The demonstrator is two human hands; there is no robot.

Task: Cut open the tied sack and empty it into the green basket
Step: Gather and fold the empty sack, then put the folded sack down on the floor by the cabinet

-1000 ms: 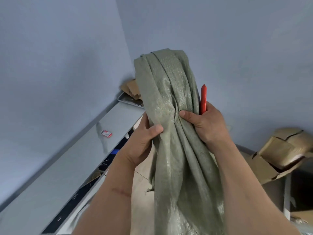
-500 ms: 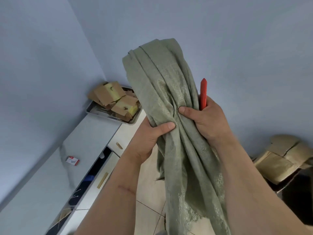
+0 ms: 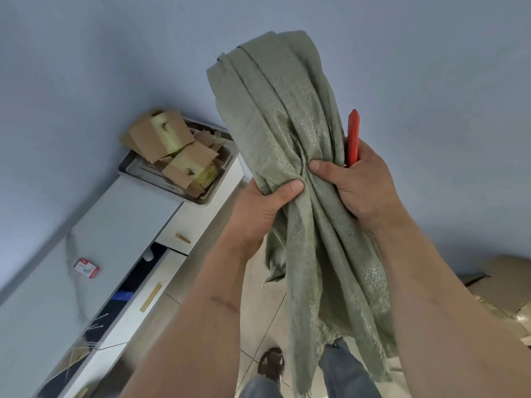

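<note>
Sack (image 3: 290, 133) held up in front of the blue-grey wall (image 3: 115, 53), bunched at the middle, upper part standing above the grip, loose frayed end hanging down toward the tiled floor (image 3: 255, 311)

Left hand (image 3: 258, 214) gripping the bunched fabric from the left, thumb wrapped across the front of the folds. Right hand (image 3: 359, 185) gripping the same waist from the right, thumb pressed into the weave, just beside the left thumb – both clenched on the cloth

Red cutter (image 3: 352, 137) pinned between the right palm and the back of the sack, pointed tip sticking up above the knuckles; blade state not readable

Sack looks limp and flat, woven grey-green plastic, no visible tie from this angle

Lower left: white cabinet (image 3: 120, 225) along the wall, drawers partly pulled out. Metal tray (image 3: 201, 200) at its far end, stacked with torn cardboard pieces (image 3: 169, 145). Small red-and-white box (image 3: 86, 268) lying on the cabinet top, well apart from the tray

Bottom edge – jeans leg (image 3: 342, 372) and one dark shoe (image 3: 270, 364) on the tiles under the hanging end. Crumpled brown cardboard (image 3: 500, 285) at far right, low against the wall
</note>
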